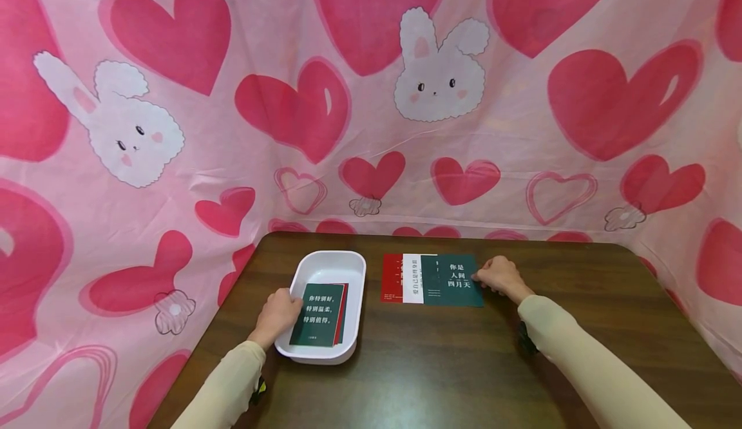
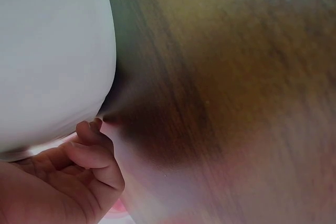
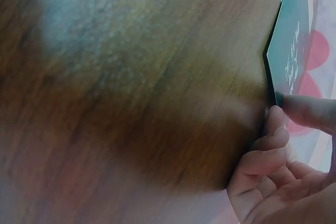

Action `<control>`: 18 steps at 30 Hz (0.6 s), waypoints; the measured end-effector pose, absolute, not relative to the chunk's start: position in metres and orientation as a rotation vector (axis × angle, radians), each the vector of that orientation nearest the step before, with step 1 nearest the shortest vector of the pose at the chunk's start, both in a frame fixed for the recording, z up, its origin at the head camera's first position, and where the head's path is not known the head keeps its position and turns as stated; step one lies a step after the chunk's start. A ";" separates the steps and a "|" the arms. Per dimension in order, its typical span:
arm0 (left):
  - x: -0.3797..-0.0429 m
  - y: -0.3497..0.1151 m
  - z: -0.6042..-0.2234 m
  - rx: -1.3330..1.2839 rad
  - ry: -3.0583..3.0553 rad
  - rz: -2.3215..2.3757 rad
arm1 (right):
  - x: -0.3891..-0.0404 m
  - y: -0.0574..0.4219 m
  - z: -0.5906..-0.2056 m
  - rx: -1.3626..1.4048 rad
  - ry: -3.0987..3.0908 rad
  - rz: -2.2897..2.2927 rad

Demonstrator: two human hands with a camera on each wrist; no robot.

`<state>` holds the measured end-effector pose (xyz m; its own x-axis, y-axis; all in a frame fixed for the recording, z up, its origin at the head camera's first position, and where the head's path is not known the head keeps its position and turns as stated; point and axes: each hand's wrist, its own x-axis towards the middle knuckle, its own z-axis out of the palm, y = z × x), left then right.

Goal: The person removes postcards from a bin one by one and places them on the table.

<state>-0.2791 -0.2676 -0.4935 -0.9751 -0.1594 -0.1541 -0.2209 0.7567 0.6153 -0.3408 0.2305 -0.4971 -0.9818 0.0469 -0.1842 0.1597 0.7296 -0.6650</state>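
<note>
At the fingertips of the right hand lies the outer edge of a green card bearing white characters, the end piece of an overlapping card row that runs leftward from that hand. I see the thumb above and a finger beneath the edge, so I read the grip as a narrow pinch. Next inward come a white card and, nearest the left hand, a red card; whether the green part is one sheet or two I cannot tell. The left hand curls about the left rim of a white tray, thumb at the wall's top and fingers folded against its outside. Just right of its thumb, inside the tray, rests a card stack, green on top with a red edge showing. Both tray and row rest on a dark wooden table, with a pink heart-patterned cloth beyond the hands. From my distant station I judge the green card light, thin and fairly stiff, with a smooth face that could slide readily over its neighbours and corners that could crease under a hard squeeze. Its free right edge, clear of the overlap, seems the sound place to hold; a light pinch should suffice. I take the tray for light, rigid plastic, best steadied by its rim.
</note>
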 end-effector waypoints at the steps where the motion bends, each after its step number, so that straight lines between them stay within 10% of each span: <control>1: -0.279 -0.268 -0.494 -0.312 2.856 1.020 | -0.341 0.230 -0.497 0.164 2.778 -1.087; 18: -0.280 -0.269 -0.494 -0.307 2.850 1.009 | -0.339 0.235 -0.493 0.182 2.735 -1.162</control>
<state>-0.2803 -0.2687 -0.4942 -0.9744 -0.1549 -0.1631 -0.2230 0.7598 0.6107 -0.3387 0.2351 -0.4934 -0.9791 0.0475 -0.1978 0.1754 0.6898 -0.7024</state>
